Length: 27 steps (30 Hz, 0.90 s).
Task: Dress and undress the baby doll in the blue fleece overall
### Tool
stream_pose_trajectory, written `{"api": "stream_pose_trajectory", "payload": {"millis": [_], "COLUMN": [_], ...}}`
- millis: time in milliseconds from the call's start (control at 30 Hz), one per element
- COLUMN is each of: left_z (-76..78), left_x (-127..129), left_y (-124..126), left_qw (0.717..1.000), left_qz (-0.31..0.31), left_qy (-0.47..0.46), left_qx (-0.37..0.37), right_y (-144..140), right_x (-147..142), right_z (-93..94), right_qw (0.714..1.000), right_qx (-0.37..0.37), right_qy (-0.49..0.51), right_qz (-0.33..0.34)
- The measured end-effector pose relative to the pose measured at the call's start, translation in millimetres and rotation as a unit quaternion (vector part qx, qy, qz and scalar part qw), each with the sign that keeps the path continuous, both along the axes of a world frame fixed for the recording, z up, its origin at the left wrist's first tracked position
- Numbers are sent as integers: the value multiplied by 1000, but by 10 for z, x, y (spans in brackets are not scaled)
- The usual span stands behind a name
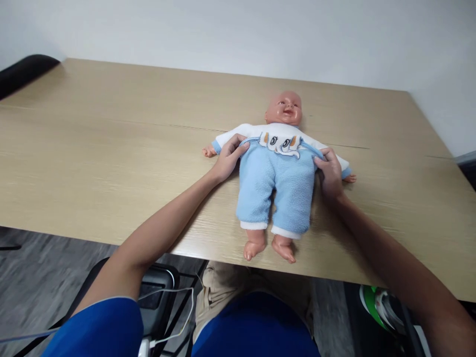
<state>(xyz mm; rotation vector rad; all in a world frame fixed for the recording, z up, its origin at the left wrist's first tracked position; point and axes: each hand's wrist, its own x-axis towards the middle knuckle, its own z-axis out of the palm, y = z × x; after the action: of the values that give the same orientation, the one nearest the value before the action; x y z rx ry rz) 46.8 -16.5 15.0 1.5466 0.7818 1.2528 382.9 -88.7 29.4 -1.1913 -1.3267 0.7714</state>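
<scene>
- A baby doll (277,168) lies on its back on the wooden counter (111,148), right of the middle, with its head toward the far edge and its bare feet reaching the near edge.
- The doll wears light blue fleece trousers (277,191) with white cuffs, and a white top (277,136) with blue-trimmed sleeves and a cartoon print across the chest.
- The left hand (227,159) is at the left side of the doll's waist; its fingers (238,145) are curled around the trouser waistband, pinching the fleece there.
- The right hand (330,172) is at the right side of the waist; its fingers (323,154) are closed on the waistband on that side, the thumb pressed on the blue fabric.
- Both forearms stretch from the near edge across the counter, one on each side of the doll's legs.
- The doll's arms spread to left and right, small hands resting on the counter just outside the person's own hands.
- The waistband sits high, at the lower edge of the printed chest, and looks stretched between the two grips.
- No container shows on the counter.
- Below the near edge: the person's blue sleeves and lap, a white cable (174,317) by a dark chair frame at the left, and a green and white object (375,305) on the floor at the right.
- A dark chair back (22,72) shows at the far left corner, and a plain pale wall (238,34) stands behind the counter.
</scene>
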Motion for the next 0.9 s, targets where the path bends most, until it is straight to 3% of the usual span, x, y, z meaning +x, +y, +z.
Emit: {"api": "stream_pose_trajectory", "payload": {"millis": [200, 400, 500, 567, 633, 700, 800, 900], "left_z": [-38, -82, -107, -130, -158, -186, -206, -170], "left_x": [34, 49, 55, 62, 69, 74, 70, 59], "left_y": [-4, 1, 2, 5, 8, 4, -25, -95], "left_qw": [999, 998, 998, 996, 994, 990, 978, 951], "left_qz": [27, 46, 59, 71, 88, 104, 139, 186], "left_qy": [-6, -16, -13, -13, -11, -8, 8, 43], "left_qx": [23, 28, 33, 46, 65, 90, 156, 242], "right_y": [175, 503, 602, 644, 681, 728, 877, 1185], "right_x": [-37, -56, -97, -197, -373, -610, -1003, -1370], "right_z": [256, 491, 610, 711, 840, 995, 1215, 1269], "right_qw": [997, 993, 984, 980, 954, 914, 864, 809], "right_qx": [-7, -93, -124, -64, 30, 89, 68, 32], "right_qy": [-76, -7, -84, -183, -298, -396, -489, -540], "right_qz": [12, 75, 93, 49, 3, 0, 97, 231]}}
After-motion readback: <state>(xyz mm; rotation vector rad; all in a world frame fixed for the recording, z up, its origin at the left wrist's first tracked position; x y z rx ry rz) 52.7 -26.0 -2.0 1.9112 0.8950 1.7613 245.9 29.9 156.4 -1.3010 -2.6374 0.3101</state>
